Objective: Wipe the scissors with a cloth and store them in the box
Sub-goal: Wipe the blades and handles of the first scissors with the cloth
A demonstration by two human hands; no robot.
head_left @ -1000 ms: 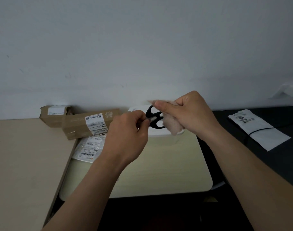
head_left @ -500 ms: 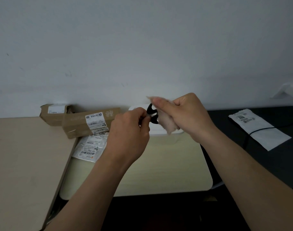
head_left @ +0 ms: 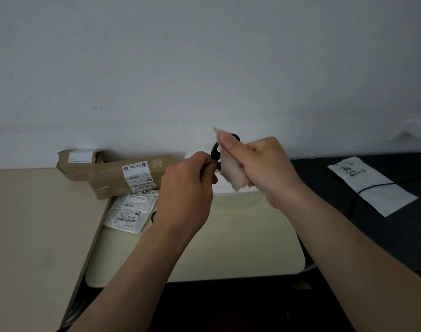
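Since a sec ago both hands have lifted a bit and the cloth (head_left: 233, 168) has slid up over the scissors (head_left: 214, 152), so less black handle shows now, only a loop at the cloth's left edge and a sliver near the thumb.

Left hand (head_left: 188, 195) is closed in a pinch on the blade end of the scissors; blades themselves are hidden inside the fingers. That end is prob. held to keep the tool steady and leave the handles free for rubbing. Right hand (head_left: 260, 168) is closed on the cloth, thumb pressing it flat onto the handle loops from the front, rest of the cloth bunched in the fist w/ a loose corner hanging below. Judging by that, wiping is under way on the handle part; storing not yet started.

Scissors are up in the air between the hands, above the far edge of the pale table (head_left: 228, 236), right in front of the wall (head_left: 204, 68).

Just behind the hands a white rounded thing (head_left: 192, 155) peeks out; could be the box, can't tell, mostly covered. Brown cartons (head_left: 113, 173) sit at the left by the wall, w/ labelled plastic bags (head_left: 130, 212) in front of them. White paper bag (head_left: 370, 185) w/ a black cable (head_left: 372, 186) across it lies on the dark surface to the right, well apart from the work.
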